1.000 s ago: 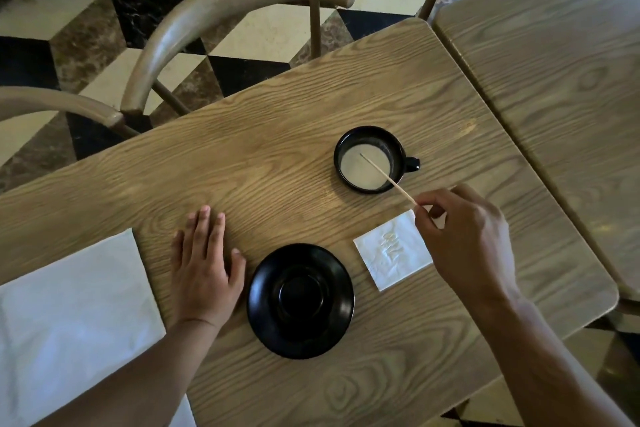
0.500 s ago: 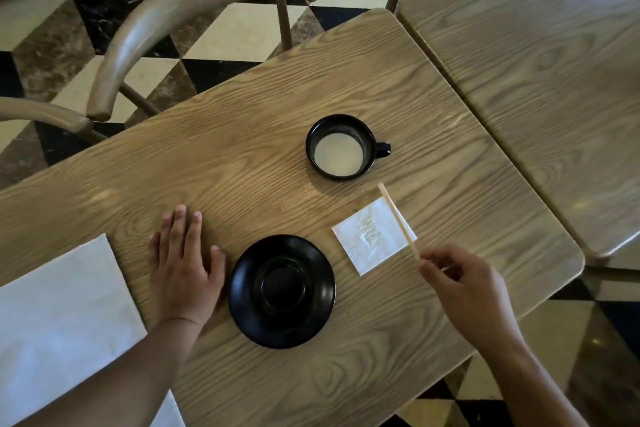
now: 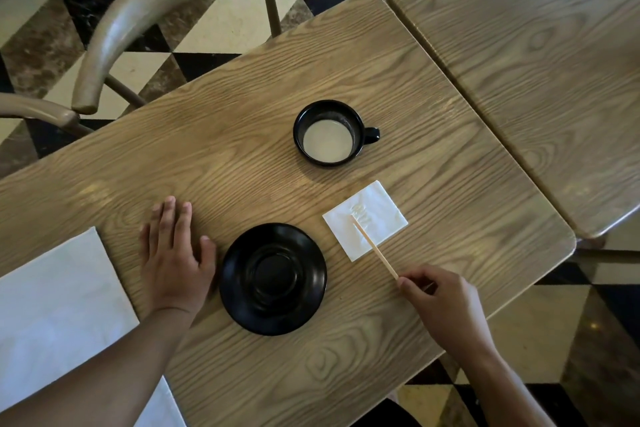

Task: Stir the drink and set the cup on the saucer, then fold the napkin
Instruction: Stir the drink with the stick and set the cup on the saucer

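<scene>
We see the cup (image 3: 329, 132) behind the saucer (image 3: 273, 278) on the table (image 3: 242, 121), small napkin (image 3: 365, 219) right of saucer, stirrer (image 3: 375, 251) tip on it, large napkin (image 3: 59, 305) far left.

The scene is dim and warm, lit softly from the far side. Pale sheen patches lie on the wooden table (image 3: 242, 135), at its left part and near its right edge. The black cup (image 3: 330, 132) casts a faint soft shadow toward the near side. The saucer (image 3: 273, 279) shows dull ring highlights. Straight edges bow outward toward the corners, wide-angle fashion. Detail is slightly soft and smeared throughout.
</scene>
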Action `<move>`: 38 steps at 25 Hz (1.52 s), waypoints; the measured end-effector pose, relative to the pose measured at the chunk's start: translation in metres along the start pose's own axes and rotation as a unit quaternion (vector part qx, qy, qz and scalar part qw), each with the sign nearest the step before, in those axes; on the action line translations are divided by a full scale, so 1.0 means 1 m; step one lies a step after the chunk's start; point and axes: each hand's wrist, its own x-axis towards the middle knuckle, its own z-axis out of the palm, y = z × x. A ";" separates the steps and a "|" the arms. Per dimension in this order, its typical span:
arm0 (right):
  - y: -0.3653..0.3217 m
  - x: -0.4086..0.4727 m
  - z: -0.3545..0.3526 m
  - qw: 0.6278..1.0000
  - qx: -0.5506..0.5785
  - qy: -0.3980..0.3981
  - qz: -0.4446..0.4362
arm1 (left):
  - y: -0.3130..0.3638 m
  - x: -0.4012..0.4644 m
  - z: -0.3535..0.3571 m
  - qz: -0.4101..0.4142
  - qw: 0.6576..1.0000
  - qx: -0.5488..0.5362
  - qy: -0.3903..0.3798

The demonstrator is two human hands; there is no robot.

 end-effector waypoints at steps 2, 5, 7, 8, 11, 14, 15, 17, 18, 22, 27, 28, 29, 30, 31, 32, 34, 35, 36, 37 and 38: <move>-0.001 0.000 -0.001 1.000 0.000 0.003 0.005 | 0.001 0.000 -0.001 0.001 1.000 0.000 0.000; -0.005 -0.001 -0.002 1.000 -0.005 0.003 0.006 | 0.001 0.000 -0.002 0.002 1.000 -0.001 -0.003; -0.007 -0.001 -0.001 1.000 -0.017 0.006 0.009 | 0.001 0.000 -0.003 0.001 1.000 0.000 -0.002; -0.008 -0.001 0.000 1.000 -0.023 0.009 0.010 | 0.001 0.000 -0.003 0.000 1.000 -0.001 -0.003; -0.007 -0.001 0.000 1.000 -0.026 0.009 0.003 | 0.001 0.000 -0.003 -0.001 1.000 0.000 -0.003; -0.003 0.000 -0.003 1.000 -0.015 0.007 -0.001 | 0.001 -0.001 -0.003 0.000 1.000 0.003 -0.002; -0.002 0.001 -0.004 1.000 -0.015 0.010 -0.001 | 0.001 0.000 -0.003 -0.001 1.000 0.004 -0.004; -0.002 0.003 -0.005 1.000 -0.024 0.013 0.001 | 0.000 0.000 -0.002 -0.002 1.000 0.005 -0.007; -0.003 0.003 -0.006 0.999 -0.030 0.014 0.000 | 0.000 0.000 -0.002 -0.002 1.000 0.003 -0.007; -0.004 0.006 -0.008 0.999 -0.034 0.008 0.000 | 0.001 0.000 -0.004 -0.008 1.000 -0.005 -0.019; -0.003 0.009 -0.007 0.999 -0.025 0.003 0.020 | 0.002 0.000 -0.005 -0.013 1.000 -0.008 -0.026; -0.003 0.010 -0.007 0.999 -0.024 0.005 0.022 | 0.003 0.000 -0.005 -0.013 1.000 -0.008 -0.026; -0.004 0.010 -0.008 0.999 -0.022 0.006 0.024 | 0.003 0.000 -0.006 -0.013 1.000 -0.008 -0.026; -0.007 0.010 -0.009 0.999 -0.020 0.007 0.026 | 0.003 0.000 -0.006 -0.013 1.000 -0.008 -0.027; -0.009 0.011 -0.010 0.999 -0.017 0.008 0.027 | 0.003 0.000 -0.006 -0.013 0.999 -0.007 -0.029; -0.013 0.014 -0.011 1.000 -0.012 0.011 0.026 | 0.004 0.000 -0.006 -0.014 0.999 -0.006 -0.031; -0.024 0.025 -0.013 0.999 0.000 0.030 0.019 | 0.003 0.001 -0.007 -0.015 0.999 -0.005 -0.035; -0.031 0.034 -0.014 0.999 0.003 0.041 0.012 | 0.003 0.001 -0.007 -0.014 0.999 -0.003 -0.036; -0.040 0.044 -0.015 0.999 0.004 0.051 0.001 | 0.003 0.001 -0.007 -0.012 0.999 0.000 -0.035; -0.051 0.057 -0.016 0.998 0.009 0.058 -0.010 | 0.003 0.000 -0.007 -0.009 0.999 0.002 -0.031; -0.062 0.071 -0.017 0.998 0.027 0.059 -0.021 | 0.002 0.000 -0.007 -0.006 1.000 0.005 -0.028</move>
